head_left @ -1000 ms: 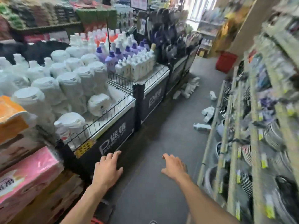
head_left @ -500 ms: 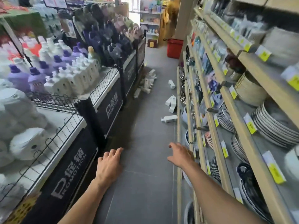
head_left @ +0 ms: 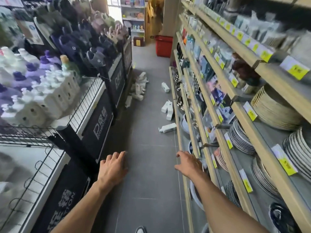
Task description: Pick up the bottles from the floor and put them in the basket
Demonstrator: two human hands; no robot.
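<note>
Heap of white bottles [head_left: 138, 88] against the promotion stand [head_left: 117, 81]: smeared, count cannot be told. Nearest floor bottle [head_left: 167, 128]: far end hidden behind the shelf rail [head_left: 176, 115]. Red basket [head_left: 164, 46]: inside out of sight. Yellow price tags [head_left: 299, 70]: print unreadable. Display bottles [head_left: 50, 95] at left: blurred, labels illegible. Shoe [head_left: 141, 230]: cut off by the bottom edge. Plate stack [head_left: 299, 148]: cropped at the right edge.

Matt tile, pale wood, black wire
Floor [head_left: 151, 174] of matt grey tile; shelf rails [head_left: 266, 140] of pale wood; black metal wire fencing [head_left: 87, 100]; bottles [head_left: 168, 127] smooth white plastic; basket [head_left: 164, 46] red plastic.
</note>
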